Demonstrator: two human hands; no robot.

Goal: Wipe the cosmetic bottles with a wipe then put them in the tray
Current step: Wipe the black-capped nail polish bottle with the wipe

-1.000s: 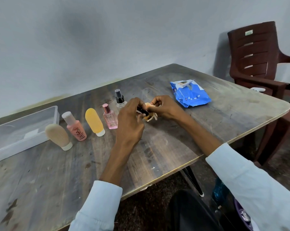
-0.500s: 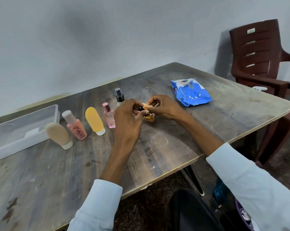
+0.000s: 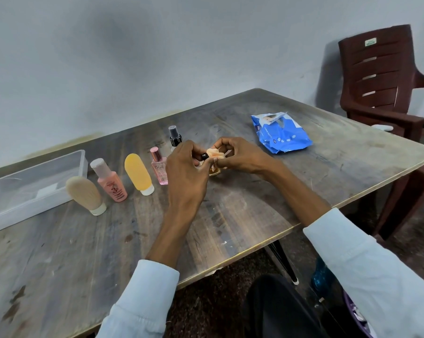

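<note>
— Bottle (image 3: 207, 159) with a black cap sits pinched between both hands above the wooden table (image 3: 230, 211); who grips what?

— Left hand (image 3: 187, 172) curls its fingers round the capped end, while the right hand (image 3: 242, 156) presses a crumpled wipe (image 3: 216, 153) against the bottle's body, fingers bent round it.

— And nearby?

— Left of the left hand stand a pink perfume bottle (image 3: 160, 168), a yellow tube (image 3: 138, 174), a pink bottle (image 3: 111, 182) and a beige tube (image 3: 85, 195), with a clear tray (image 3: 35, 198) beyond them. A black spray bottle (image 3: 175, 137) rises just behind the left hand. A blue wipes pack (image 3: 281, 134) lies past the right hand, near a brown chair (image 3: 377, 81).
</note>
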